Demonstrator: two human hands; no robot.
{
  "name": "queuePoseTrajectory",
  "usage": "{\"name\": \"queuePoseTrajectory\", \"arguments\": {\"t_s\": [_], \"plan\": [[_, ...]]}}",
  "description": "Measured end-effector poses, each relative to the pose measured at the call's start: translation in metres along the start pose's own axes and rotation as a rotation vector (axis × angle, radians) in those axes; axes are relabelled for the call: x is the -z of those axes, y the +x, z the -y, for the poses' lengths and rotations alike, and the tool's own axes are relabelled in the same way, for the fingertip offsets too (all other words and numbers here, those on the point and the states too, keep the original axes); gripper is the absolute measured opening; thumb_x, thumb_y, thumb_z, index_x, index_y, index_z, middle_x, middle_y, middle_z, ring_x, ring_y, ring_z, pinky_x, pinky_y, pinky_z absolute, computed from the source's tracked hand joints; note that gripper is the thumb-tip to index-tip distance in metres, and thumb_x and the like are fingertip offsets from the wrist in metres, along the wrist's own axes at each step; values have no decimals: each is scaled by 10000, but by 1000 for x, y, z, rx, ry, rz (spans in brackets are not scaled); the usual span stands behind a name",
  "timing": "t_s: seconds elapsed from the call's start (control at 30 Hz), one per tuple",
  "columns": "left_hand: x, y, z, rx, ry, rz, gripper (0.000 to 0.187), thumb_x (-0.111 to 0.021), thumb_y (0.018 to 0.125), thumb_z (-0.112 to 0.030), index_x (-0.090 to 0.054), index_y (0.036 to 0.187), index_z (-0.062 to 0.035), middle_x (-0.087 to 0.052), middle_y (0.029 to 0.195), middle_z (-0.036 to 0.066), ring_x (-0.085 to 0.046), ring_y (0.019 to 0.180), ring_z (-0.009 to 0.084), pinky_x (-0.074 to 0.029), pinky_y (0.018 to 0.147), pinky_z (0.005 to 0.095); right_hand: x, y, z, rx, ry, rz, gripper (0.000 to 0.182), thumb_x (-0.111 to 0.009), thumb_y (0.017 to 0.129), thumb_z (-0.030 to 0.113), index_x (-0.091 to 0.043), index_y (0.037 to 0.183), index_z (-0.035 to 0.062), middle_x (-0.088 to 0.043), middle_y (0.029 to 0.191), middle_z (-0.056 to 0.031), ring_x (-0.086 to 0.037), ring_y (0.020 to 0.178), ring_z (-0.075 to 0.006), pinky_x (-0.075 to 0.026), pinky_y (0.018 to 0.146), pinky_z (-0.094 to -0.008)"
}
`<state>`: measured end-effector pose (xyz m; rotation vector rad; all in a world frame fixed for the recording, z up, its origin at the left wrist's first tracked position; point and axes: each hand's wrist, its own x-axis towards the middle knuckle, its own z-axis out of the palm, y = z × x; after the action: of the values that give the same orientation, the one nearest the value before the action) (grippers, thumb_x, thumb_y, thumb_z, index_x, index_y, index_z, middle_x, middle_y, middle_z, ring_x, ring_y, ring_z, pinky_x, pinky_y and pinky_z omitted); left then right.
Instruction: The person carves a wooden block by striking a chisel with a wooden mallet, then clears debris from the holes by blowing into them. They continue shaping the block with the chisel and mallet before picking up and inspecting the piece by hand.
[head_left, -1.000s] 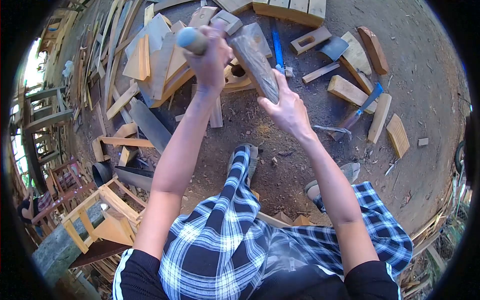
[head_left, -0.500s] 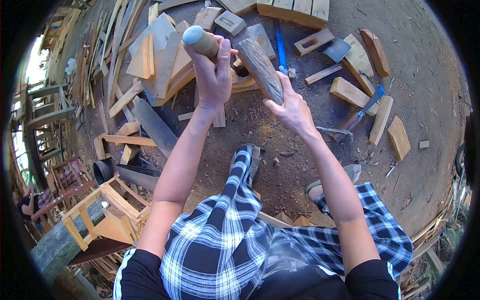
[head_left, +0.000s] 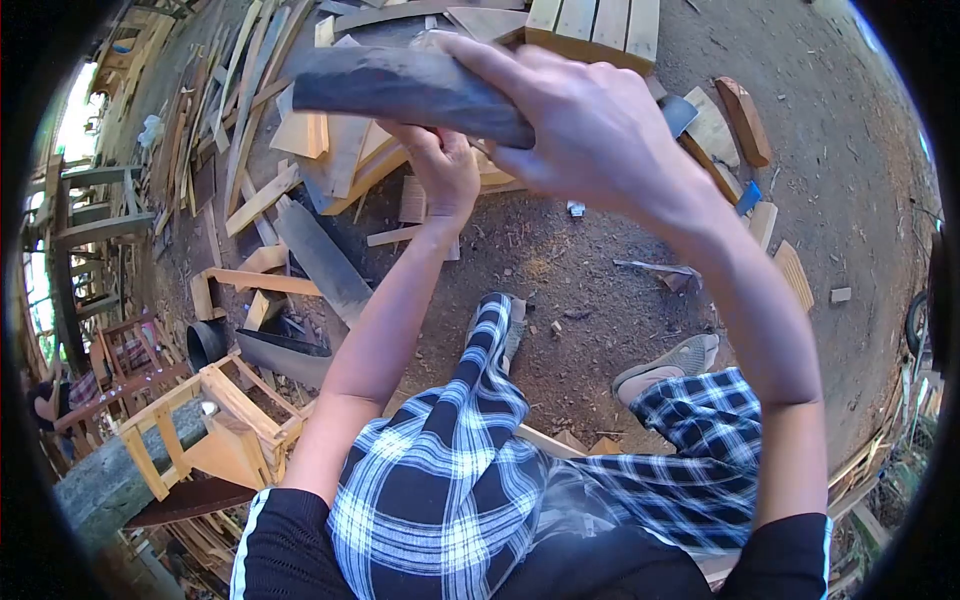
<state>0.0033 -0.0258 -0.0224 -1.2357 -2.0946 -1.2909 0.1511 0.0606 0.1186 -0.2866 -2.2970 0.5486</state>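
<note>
My right hand [head_left: 610, 130] is raised high and wrapped round one end of a rough, thick wooden stick [head_left: 400, 88]. The stick lies nearly level across the upper view, over my left hand [head_left: 443, 180]. That hand is closed lower down. Its upper fingers are covered by the stick, and so is the round wooden tool handle that showed in its grip a moment earlier. Below and around it lie stacked boards [head_left: 345, 165] and a pale work piece [head_left: 495, 178], mostly hidden. Whether the stick touches the handle cannot be made out.
A slatted wooden block [head_left: 592, 30] stands at the top. Wood pieces [head_left: 742, 120] and a blue blade [head_left: 748, 198] lie at right. Long strips [head_left: 240, 110] and a small wooden frame [head_left: 240, 400] are at left. Another person [head_left: 48, 400] is at far left.
My right hand has swung up and to the left with the stick, which has turned from steep to nearly level. My left hand has shifted slightly down and right; its tool handle is now hidden.
</note>
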Motion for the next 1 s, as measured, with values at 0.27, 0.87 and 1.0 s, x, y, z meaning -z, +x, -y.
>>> {"name": "queuePoseTrajectory", "arguments": {"t_s": [0.27, 0.87, 1.0], "plan": [[8, -18, 3, 11, -12, 245, 843, -499, 1006, -151, 158, 1463, 116, -257, 1474, 331, -316, 1385, 417, -211, 1161, 461, -3, -13, 8, -152, 17, 165, 768, -693, 724, 175, -431, 1445, 156, -675, 1020, -208, -697, 863, -341, -555, 772, -425], [3, 9, -29, 348, -751, -5, 263, -522, 1031, -205, -321, 1160, -97, -488, 1010, 54, -559, 864, 125, -512, 864, 321, -69, -129, -55, -979, 212, 370, 823, -627, 775, 393, -298, 1508, 217, -642, 1184, -262, -645, 1080, -408, -498, 947, -479], [0, 19, -12, 366, -852, 29, 273, -534, 1023, -167, -314, 1163, -86, -485, 927, 34, -546, 760, 99, -500, 716, 263, -69, -121, -62, -976, 185, 437, 827, -628, 767, 391, -301, 1506, 216, -642, 1187, -258, -642, 1080, -417, -495, 951, -480]]}}
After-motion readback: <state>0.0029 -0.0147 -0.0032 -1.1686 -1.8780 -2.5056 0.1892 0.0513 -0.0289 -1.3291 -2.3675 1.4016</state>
